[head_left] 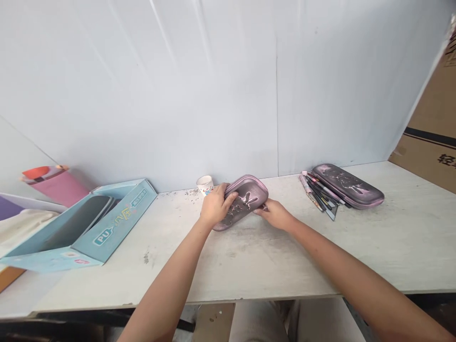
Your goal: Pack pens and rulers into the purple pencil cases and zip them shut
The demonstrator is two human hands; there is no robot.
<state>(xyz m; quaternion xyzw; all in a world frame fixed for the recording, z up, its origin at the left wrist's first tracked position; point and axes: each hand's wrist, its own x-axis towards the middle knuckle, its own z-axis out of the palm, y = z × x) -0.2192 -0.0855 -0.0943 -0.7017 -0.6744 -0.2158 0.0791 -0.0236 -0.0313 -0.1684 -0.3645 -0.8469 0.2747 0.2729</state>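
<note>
Your left hand (216, 206) clamps the purple pencil case (249, 195) from above, and your right hand (274, 213) grips its edge (two-sided hold, steadying it), mid-table, loose pens (318, 194) right of it.

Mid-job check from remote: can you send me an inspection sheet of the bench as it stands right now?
surface: scuffed off-white tabletop, dark specks near the cup
job's things: purple hard-shell zip pencil case, angled between both hands
clutter: white printed paper cup; open light-blue cardboard box; dark purple hard-shell pencil case beside a pile of pens and markers
hands: left hand over the case, fingers on top; right hand with fingertips at its right end
cables: nothing seen
surroundings: pale wall panels; brown cardboard carton
</note>
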